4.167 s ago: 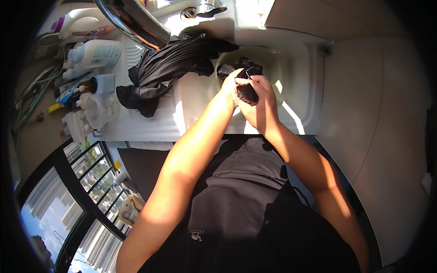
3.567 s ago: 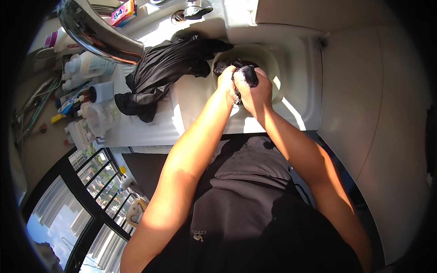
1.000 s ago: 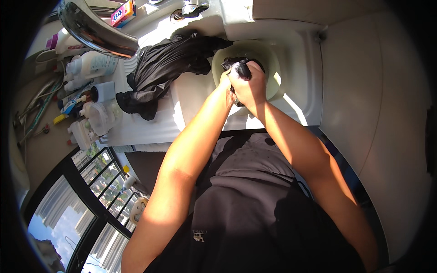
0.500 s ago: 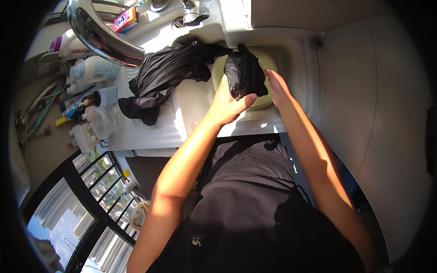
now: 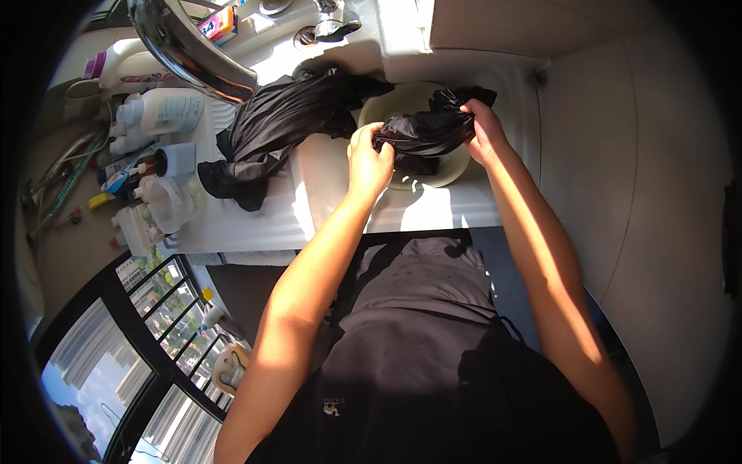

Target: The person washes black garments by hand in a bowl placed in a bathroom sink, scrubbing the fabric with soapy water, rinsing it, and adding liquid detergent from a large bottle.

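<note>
A wet-looking black garment (image 5: 425,133) is stretched between my hands over a pale yellow-green basin (image 5: 371,108) in the sink. My left hand (image 5: 369,162) grips its left end, and my right hand (image 5: 484,133) is closed round it near the right end, where a bunched part sticks out past the fingers. Some dark cloth hangs down inside the basin below. Left of the basin, a second black garment (image 5: 286,127) lies crumpled across the washboard side of the sink (image 5: 232,232).
A chrome pipe (image 5: 182,54) curves over the upper left. Along the left edge stand several bottles, among them a white detergent bottle (image 5: 166,110) and a clear plastic jug (image 5: 166,203). A tap (image 5: 334,22) sits at the back. A tiled wall (image 5: 595,155) bounds the right.
My right hand has moved up from beside the bundled garment and taken hold of its right end. The garment has gone from an upright bunch to a stretched, sideways roll; my left hand shifted left.
</note>
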`<state>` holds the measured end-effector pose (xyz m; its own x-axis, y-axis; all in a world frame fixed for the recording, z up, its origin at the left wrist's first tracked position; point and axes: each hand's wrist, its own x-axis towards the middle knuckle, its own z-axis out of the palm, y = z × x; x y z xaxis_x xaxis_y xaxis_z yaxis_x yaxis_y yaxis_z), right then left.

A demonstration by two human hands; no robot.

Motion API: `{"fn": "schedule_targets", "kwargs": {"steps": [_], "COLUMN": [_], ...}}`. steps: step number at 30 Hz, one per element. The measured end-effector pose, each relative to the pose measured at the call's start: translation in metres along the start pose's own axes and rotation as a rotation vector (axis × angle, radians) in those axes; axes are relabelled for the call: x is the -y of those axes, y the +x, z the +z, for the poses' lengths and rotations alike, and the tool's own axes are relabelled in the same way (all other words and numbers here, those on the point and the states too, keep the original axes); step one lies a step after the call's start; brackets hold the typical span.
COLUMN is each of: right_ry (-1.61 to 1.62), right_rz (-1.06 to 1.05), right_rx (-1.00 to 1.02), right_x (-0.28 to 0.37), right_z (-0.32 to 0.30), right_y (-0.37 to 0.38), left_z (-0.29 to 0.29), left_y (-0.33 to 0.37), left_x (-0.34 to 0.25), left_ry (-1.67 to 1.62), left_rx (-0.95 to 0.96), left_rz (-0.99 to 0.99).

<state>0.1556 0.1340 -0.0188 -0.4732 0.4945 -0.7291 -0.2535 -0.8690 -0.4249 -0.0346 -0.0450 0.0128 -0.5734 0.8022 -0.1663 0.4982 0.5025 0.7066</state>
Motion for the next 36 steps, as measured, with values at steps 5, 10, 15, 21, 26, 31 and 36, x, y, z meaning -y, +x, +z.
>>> {"fn": "schedule_targets", "kwargs": {"steps": [5,10,15,21,26,31,36], "right_ry": [0.191,0.240,-0.735,-0.665,-0.340,-0.706,-0.928], "right_rz": [-0.166,-0.186,-0.395,-0.585,-0.529,-0.517,-0.684], "right_rx": [-0.035,0.196,-0.134,-0.579,-0.556,-0.084,-0.289], "right_x": [-0.011,-0.019,-0.065,-0.069,-0.072,-0.090,-0.087], "right_z": [0.012,0.056,0.106,0.059,0.057,0.107,0.091], "right_y": [-0.041,-0.096,-0.110,-0.018,-0.020,-0.088,-0.040], "left_z": [0.008,-0.004,0.044,0.072,0.062,0.032,0.055], "left_y": [-0.023,-0.006,0.023,0.023,0.022,0.041,0.022], "left_x": [-0.048,-0.090,-0.025,-0.058,-0.028,0.027,-0.001], "left_ry": [-0.976,-1.744,-1.701,-1.254,-1.524,-1.627,-1.473], "left_rx": [0.333,0.840,0.467,0.211,0.236,0.433,0.382], "left_rz": [-0.913,-0.890,-0.919,-1.000,-0.941,-1.052,-1.133]}}
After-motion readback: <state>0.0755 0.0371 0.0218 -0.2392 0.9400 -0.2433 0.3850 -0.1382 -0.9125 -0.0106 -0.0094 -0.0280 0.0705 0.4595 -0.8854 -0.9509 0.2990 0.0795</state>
